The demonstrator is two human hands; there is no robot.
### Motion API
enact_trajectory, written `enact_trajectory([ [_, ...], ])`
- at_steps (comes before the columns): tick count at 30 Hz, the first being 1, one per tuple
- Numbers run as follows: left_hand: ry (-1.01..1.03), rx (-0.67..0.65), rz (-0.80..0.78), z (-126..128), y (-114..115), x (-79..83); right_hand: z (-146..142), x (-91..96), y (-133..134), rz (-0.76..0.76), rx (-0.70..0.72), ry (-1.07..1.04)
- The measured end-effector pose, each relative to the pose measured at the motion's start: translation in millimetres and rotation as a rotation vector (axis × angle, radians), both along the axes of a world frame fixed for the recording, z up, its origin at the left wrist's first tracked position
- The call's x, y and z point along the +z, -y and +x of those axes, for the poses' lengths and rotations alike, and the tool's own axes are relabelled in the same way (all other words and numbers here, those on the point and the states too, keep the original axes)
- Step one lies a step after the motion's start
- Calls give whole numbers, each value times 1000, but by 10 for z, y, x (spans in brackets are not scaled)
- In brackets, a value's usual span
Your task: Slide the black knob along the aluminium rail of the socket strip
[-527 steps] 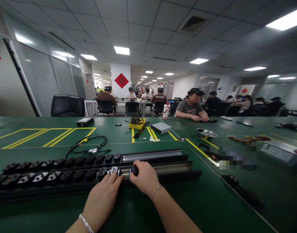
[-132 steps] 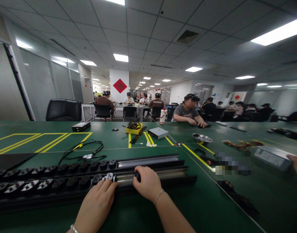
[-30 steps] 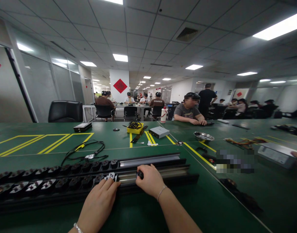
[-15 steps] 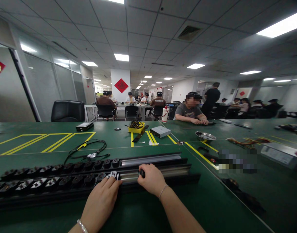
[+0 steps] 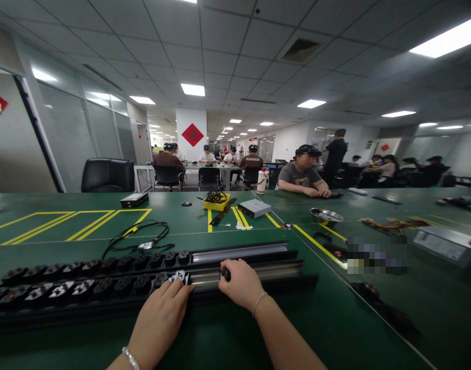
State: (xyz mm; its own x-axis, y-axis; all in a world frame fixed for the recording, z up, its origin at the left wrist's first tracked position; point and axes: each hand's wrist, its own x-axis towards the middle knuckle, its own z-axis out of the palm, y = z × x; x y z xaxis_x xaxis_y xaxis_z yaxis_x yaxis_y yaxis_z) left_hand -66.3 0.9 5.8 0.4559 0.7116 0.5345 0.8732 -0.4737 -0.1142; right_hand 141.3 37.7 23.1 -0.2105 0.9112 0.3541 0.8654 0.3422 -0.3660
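Two long black tracks (image 5: 254,283) with shiny metal channels lie side by side before me. Black plug adapters (image 5: 103,289) with upturned prongs fill their left stretches in rows. My left hand (image 5: 161,314) lies at the end of the nearer row, its fingers together against a pale-topped plug adapter (image 5: 179,277); the thumb is hidden. Over the bare channel to its right, my right hand (image 5: 242,284) is closed around a small black piece (image 5: 226,274), mostly covered by the fingers, so its kind cannot be told.
On the green table (image 5: 281,318) lie a black cable (image 5: 164,248), a yellow box (image 5: 217,203) holding coiled wire, a grey drive (image 5: 254,207), a metal bowl (image 5: 326,215) and a silver power supply (image 5: 445,245). A person (image 5: 306,172) sits across the table.
Both hands keep the same places and grips. The view has shifted very slightly; nothing on the table has visibly moved.
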Motion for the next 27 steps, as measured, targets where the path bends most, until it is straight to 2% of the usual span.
enact_trajectory([
  [14,8,-21,35,-21,-9,-32,-14,7,-5,-48,-7,12],
  [27,-19,-10,-7,-30,-18,-40,-10,-26,-24,-43,-3,-21],
])
